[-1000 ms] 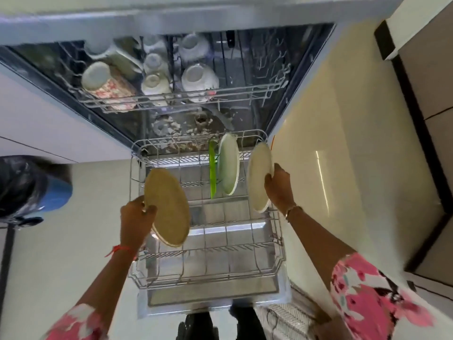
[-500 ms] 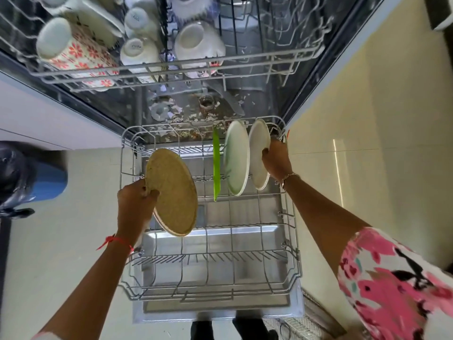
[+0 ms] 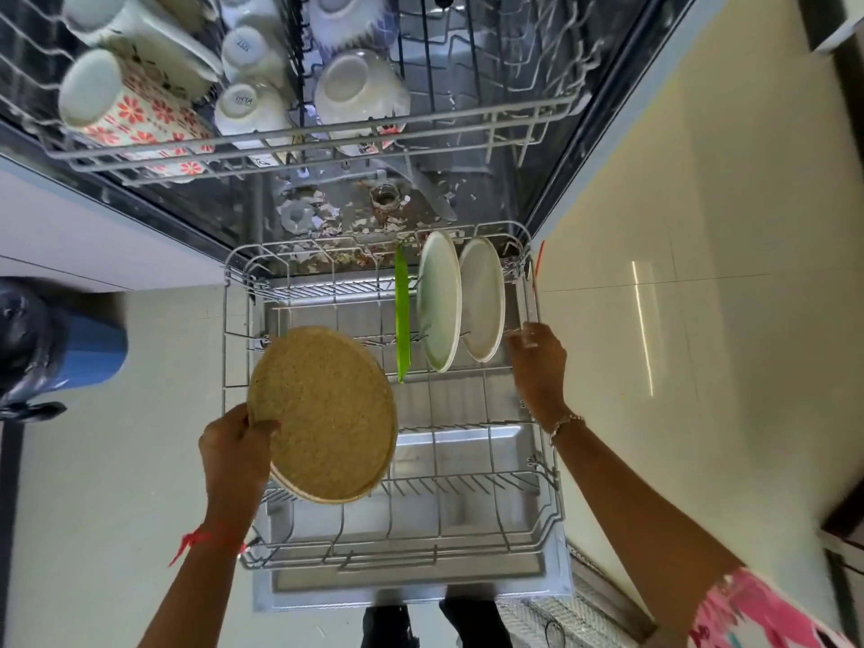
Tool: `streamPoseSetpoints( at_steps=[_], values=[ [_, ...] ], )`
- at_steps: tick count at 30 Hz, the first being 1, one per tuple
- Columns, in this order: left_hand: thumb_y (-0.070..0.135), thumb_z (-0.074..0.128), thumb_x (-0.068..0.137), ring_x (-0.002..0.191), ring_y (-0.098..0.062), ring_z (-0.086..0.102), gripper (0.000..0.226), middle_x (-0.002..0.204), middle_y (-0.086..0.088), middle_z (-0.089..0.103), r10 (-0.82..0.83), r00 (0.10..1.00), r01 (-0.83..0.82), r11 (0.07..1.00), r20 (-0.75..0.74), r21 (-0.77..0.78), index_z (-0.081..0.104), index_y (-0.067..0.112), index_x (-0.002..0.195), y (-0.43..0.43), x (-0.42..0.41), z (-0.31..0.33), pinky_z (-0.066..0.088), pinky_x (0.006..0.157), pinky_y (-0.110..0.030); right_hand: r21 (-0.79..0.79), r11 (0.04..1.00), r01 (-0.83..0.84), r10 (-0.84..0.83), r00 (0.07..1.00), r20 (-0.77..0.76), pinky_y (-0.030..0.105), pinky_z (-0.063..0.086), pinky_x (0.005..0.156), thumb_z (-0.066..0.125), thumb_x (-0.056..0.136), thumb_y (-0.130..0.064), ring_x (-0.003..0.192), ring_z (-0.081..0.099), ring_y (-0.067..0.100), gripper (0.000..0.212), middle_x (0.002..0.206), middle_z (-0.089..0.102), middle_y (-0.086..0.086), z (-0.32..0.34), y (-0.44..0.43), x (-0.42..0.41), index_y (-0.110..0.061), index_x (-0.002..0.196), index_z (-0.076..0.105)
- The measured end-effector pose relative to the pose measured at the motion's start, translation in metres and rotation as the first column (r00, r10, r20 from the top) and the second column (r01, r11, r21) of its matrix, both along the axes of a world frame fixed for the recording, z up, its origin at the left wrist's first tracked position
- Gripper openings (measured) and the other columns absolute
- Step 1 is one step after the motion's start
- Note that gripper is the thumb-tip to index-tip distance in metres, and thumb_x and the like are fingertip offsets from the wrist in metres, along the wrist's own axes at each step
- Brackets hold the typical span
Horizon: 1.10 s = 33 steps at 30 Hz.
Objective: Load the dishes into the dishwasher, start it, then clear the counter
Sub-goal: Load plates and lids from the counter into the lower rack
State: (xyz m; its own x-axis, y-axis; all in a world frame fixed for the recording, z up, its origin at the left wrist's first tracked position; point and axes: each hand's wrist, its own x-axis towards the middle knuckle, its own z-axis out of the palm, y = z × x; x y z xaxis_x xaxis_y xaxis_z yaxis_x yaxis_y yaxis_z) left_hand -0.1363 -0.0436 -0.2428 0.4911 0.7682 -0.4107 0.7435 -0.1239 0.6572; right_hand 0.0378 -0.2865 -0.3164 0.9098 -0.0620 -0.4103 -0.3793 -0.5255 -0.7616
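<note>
Glossy cream floor tiles [image 3: 701, 226] with a bright light streak [image 3: 643, 329], blue bin [image 3: 89, 353] at left.

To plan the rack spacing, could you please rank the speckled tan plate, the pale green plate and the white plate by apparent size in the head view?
1. speckled tan plate, largest, though held nearest the camera.
2 and 3. pale green plate and white plate look nearly alike, seen obliquely; I would not rank them.
</note>
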Motion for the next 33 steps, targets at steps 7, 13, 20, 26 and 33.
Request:
streamPoseSetpoints(
  at_steps=[7, 13, 20, 26, 33],
  values=[
    [-0.015, 0.058, 0.065, 0.078, -0.024, 0.050, 0.028, 0.081, -0.005, 0.059, 0.288, 0.955, -0.289, 0.865, -0.067, -0.410, 0.063, 0.000, 0.088, -0.064, -0.034, 0.001, 0.041, 0.064, -0.027, 0.222, 0.973, -0.071, 0.211, 0.669, -0.712, 0.038, 0.055, 0.070, 0.071, 0.080, -0.030, 0.107, 0.059, 0.032, 0.049, 0.114, 0.059, 0.012, 0.001, -0.023, -0.087, -0.010, 0.120, 0.053],
    [-0.005, 0.062, 0.075, 0.079, -0.024, 0.056, 0.040, 0.097, -0.008, 0.061, 0.217, 0.961, -0.276, 0.748, -0.172, -0.604, 0.058, 0.005, 0.113, -0.102, -0.044, -0.022, 0.046, 0.059, -0.029, 0.294, 0.952, 0.087, 0.156, 0.686, -0.711, 0.034, 0.053, 0.065, 0.068, 0.078, -0.003, 0.082, 0.062, 0.025, 0.041, 0.104, 0.063, 0.013, 0.017, -0.084, -0.091, -0.010, 0.117, 0.056],
    [0.009, 0.054, 0.090, 0.063, 0.001, 0.066, 0.034, 0.082, 0.008, 0.067, -0.079, 0.994, 0.011, 0.767, -0.077, -0.641, 0.047, 0.018, 0.122, -0.155, -0.025, -0.055, 0.052, 0.052, -0.015, 0.358, 0.932, 0.063, 0.129, 0.864, -0.486, 0.027, 0.051, 0.058, 0.060, 0.080, 0.006, 0.080, 0.061, 0.017, 0.032, 0.086, 0.068, 0.003, 0.055, -0.142, -0.042, -0.015, 0.104, 0.058],
    [0.022, 0.065, 0.084, 0.124, -0.009, 0.046, 0.061, 0.134, -0.003, 0.049, -0.758, 0.645, 0.635, 0.605, -0.103, -0.480, 0.037, 0.017, 0.137, -0.188, -0.035, -0.086, 0.030, 0.106, -0.021, 0.222, 0.973, 0.056, -0.050, 0.998, -0.033, 0.020, 0.048, 0.056, 0.051, 0.083, 0.011, 0.077, 0.058, 0.019, 0.034, 0.089, 0.063, 0.008, 0.078, -0.151, 0.020, -0.013, 0.106, 0.059],
    [0.026, 0.050, 0.093, 0.124, -0.016, 0.049, 0.036, 0.133, -0.002, 0.054, -0.899, 0.314, 0.758, 0.431, -0.305, -0.489, 0.053, 0.022, 0.128, -0.194, -0.067, -0.112, 0.036, 0.105, -0.026, -0.071, 0.988, -0.136, 0.151, 0.937, 0.315, 0.004, 0.037, 0.050, 0.041, 0.082, 0.012, 0.078, 0.055, 0.018, 0.042, 0.094, 0.060, 0.007, 0.058, -0.085, 0.078, 0.002, 0.121, 0.054]
  ],
)
